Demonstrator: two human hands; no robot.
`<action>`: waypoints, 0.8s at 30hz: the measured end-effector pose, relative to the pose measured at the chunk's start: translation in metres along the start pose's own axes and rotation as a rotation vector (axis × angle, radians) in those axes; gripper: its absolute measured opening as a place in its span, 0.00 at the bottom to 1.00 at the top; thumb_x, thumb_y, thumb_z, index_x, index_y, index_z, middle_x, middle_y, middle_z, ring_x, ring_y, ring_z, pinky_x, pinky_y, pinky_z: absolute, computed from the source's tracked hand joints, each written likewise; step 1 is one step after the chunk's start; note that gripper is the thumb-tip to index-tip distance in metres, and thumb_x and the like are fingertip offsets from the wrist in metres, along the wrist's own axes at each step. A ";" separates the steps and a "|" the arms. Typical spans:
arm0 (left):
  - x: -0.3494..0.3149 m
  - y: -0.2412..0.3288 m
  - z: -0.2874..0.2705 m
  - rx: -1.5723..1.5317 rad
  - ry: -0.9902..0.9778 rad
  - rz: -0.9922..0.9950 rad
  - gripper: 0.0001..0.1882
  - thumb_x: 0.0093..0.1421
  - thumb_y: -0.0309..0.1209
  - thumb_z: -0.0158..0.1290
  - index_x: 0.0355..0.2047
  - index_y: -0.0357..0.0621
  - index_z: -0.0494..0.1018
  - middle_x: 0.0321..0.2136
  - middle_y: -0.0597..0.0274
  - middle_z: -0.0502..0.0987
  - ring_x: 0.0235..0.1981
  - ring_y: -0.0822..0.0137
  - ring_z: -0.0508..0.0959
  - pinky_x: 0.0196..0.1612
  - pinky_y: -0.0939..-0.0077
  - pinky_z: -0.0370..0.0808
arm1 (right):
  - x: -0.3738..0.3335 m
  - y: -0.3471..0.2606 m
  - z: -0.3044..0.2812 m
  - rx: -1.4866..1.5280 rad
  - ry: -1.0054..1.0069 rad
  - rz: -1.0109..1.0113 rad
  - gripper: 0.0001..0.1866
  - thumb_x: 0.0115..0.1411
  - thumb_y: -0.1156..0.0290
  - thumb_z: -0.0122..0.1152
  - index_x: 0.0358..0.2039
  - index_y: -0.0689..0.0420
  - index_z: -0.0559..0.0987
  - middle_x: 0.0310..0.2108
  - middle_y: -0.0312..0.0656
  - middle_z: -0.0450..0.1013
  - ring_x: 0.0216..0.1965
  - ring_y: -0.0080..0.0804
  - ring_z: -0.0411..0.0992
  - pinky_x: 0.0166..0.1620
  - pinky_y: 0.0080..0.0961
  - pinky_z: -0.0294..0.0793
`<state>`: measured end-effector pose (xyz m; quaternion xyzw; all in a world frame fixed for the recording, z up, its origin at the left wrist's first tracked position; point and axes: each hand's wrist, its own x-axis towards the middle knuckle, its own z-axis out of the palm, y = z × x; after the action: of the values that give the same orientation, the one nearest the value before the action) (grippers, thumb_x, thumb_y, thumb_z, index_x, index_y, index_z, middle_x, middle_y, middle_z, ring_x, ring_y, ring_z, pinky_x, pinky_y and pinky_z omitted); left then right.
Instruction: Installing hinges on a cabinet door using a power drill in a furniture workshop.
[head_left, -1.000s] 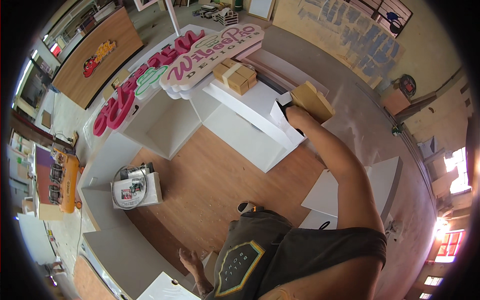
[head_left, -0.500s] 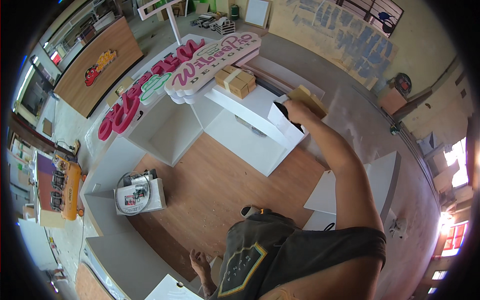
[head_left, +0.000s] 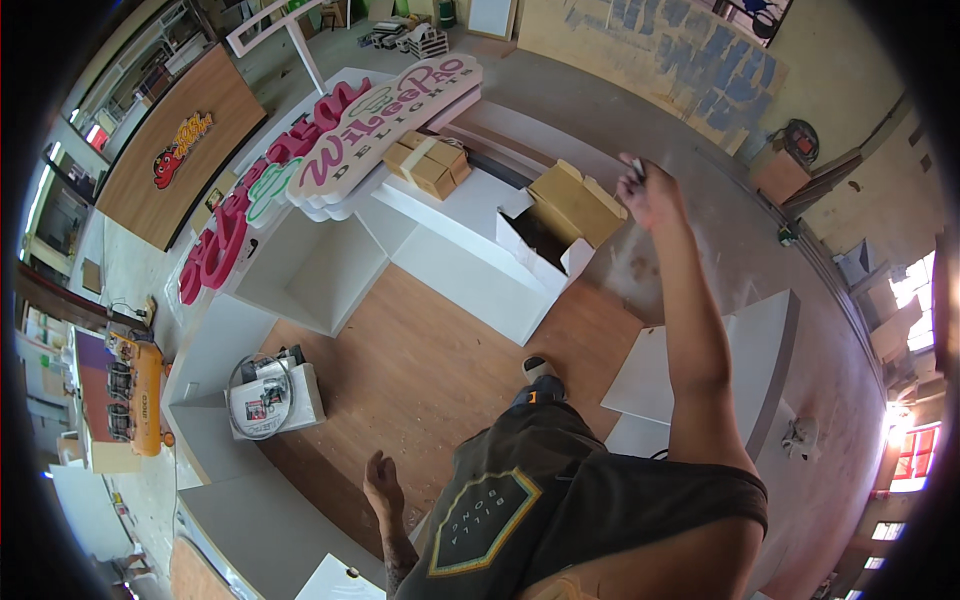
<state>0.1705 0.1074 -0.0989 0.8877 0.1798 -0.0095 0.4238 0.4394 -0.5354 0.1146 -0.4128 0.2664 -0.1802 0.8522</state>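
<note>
Raised beyond the far counter's right end, my right hand [head_left: 655,192] has its fingers pinched together. Between them is something small and dark that I cannot make out. Just left of it, apart from the hand, an open cardboard box [head_left: 578,204] stands on the white counter [head_left: 470,232], brown flap up and white sides spread. Its inside is dark. A brown carton [head_left: 428,166] with a pale tape band sits farther left on that counter. Low over the wooden floor, my left hand [head_left: 383,487] hangs with loosely bent fingers and holds nothing.
White counter units surround the brown floor [head_left: 430,370]. A large lettered sign [head_left: 385,135] lies across the far left units. A white box with a coiled hose [head_left: 268,398] stands at left, near an orange compressor [head_left: 143,395]. A white panel [head_left: 705,350] rises at right.
My right hand has come out of the open box and moved up and right. My left hand has shifted up and slightly left. One foot has stepped forward.
</note>
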 end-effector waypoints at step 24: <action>0.123 0.498 0.236 0.557 -0.626 0.854 0.09 0.65 0.28 0.56 0.41 0.33 0.79 0.54 0.40 0.78 0.46 0.46 0.84 0.50 0.58 0.82 | 0.081 0.005 -0.037 0.010 -0.491 0.284 0.23 0.76 0.73 0.50 0.67 0.69 0.64 0.61 0.64 0.72 0.60 0.55 0.76 0.62 0.46 0.79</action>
<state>0.4806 -0.3190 0.1019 0.9142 -0.3356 -0.1461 0.1742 0.4816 -0.5974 0.0664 -0.3984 0.1063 0.0449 0.9099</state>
